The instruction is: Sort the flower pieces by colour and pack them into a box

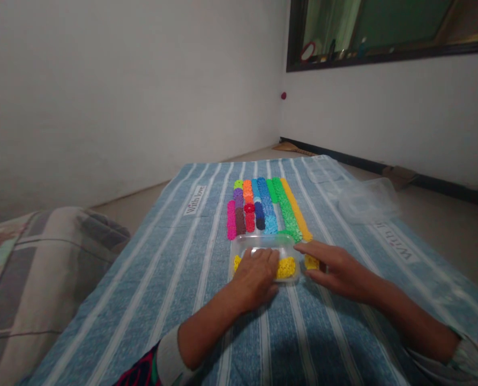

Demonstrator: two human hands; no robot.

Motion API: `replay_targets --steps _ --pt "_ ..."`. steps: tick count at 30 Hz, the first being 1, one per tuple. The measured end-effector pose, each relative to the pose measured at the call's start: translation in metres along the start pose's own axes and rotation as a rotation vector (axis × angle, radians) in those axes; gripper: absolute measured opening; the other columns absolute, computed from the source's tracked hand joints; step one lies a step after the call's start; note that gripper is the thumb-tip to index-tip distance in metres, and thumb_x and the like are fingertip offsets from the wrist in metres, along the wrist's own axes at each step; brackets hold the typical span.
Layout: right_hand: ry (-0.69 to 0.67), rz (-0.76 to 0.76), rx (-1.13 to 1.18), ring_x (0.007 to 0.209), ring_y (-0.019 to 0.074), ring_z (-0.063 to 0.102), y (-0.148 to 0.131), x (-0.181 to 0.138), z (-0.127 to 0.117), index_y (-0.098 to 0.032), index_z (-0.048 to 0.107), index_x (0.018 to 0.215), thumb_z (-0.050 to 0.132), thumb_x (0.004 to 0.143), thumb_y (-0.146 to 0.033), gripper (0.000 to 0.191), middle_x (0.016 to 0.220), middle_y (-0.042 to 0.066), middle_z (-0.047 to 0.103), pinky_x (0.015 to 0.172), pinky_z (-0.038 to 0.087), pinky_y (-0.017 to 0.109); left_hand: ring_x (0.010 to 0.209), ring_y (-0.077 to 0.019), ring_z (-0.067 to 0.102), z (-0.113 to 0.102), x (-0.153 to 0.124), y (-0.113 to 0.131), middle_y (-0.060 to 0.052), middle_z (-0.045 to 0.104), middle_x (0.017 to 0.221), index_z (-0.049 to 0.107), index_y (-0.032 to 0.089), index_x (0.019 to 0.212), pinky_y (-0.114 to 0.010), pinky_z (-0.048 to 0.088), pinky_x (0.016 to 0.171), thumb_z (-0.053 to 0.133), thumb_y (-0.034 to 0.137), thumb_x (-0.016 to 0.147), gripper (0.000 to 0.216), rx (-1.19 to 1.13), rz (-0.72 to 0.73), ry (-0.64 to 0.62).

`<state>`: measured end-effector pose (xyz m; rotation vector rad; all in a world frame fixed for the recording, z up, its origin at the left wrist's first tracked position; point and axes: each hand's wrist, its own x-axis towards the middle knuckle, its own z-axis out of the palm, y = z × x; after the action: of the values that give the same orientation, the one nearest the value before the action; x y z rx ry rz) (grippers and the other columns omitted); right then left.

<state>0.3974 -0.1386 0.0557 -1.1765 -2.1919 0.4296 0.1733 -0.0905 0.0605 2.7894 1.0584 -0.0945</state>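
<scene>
A clear plastic container (263, 239) stands on the striped cloth in front of me, with a row of small knobbly yellow pieces (286, 267) lying in it. My left hand (257, 276) reaches over its near side, fingers stretched out and lying across the yellow row; the fingertips partly hide the middle of that row. Just right of the container, my right hand (337, 267) has a short yellow stack (312, 262) between thumb and fingers, low over the cloth. The kind of the pieces is too small to make out.
Colour-sorted rows lie beyond the container: pink (231, 220), blue (266, 198), green (287, 212), orange-yellow (296, 209) and others. Another clear plastic container (370, 201) sits to the right on the cloth (174, 257). A fabric-covered seat (62, 257) is at left, white walls behind.
</scene>
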Motion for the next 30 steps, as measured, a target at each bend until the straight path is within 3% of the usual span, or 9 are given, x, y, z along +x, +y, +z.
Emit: replay_targets --steps 6,13,20,30 --pt "0.027 0.025 0.016 0.100 0.0209 0.065 -0.005 -0.003 0.002 -0.020 0.054 0.131 0.057 0.081 -0.013 0.051 0.120 0.010 0.066 0.086 0.055 0.038 0.110 -0.0280 0.057 -0.001 -0.025 -0.029 -0.010 0.065 0.111 0.052 0.017 0.118 -0.061 0.024 0.109 0.050 0.011 0.079 0.039 0.110 -0.097 -0.011" --pt "0.129 0.151 0.049 0.098 0.0222 0.067 -0.006 -0.017 0.012 -0.018 0.058 0.125 0.059 0.081 -0.017 0.044 0.115 0.011 0.067 0.073 0.059 0.031 0.103 -0.0272 0.058 0.006 -0.024 -0.033 -0.009 0.066 0.105 0.058 0.016 0.113 -0.062 0.025 0.107 0.038 0.007 0.084 0.036 0.117 -0.102 0.006" --pt "0.242 0.229 0.031 0.102 0.0219 0.066 0.000 -0.029 0.016 -0.020 0.063 0.119 0.063 0.081 -0.022 0.038 0.114 0.008 0.069 0.085 0.057 0.033 0.109 -0.0272 0.056 0.006 -0.027 -0.038 -0.009 0.064 0.115 0.054 0.019 0.117 -0.060 0.024 0.108 0.043 0.006 0.079 0.042 0.076 -0.101 0.023" --pt "0.208 0.136 0.081 0.106 0.0231 0.064 -0.009 0.005 0.026 -0.021 0.060 0.123 0.059 0.080 -0.019 0.042 0.115 0.009 0.068 0.088 0.055 0.037 0.111 -0.0269 0.056 0.014 -0.032 -0.046 -0.008 0.064 0.115 0.054 0.021 0.114 -0.060 0.023 0.108 0.049 0.012 0.079 0.037 -0.055 -0.063 0.102"
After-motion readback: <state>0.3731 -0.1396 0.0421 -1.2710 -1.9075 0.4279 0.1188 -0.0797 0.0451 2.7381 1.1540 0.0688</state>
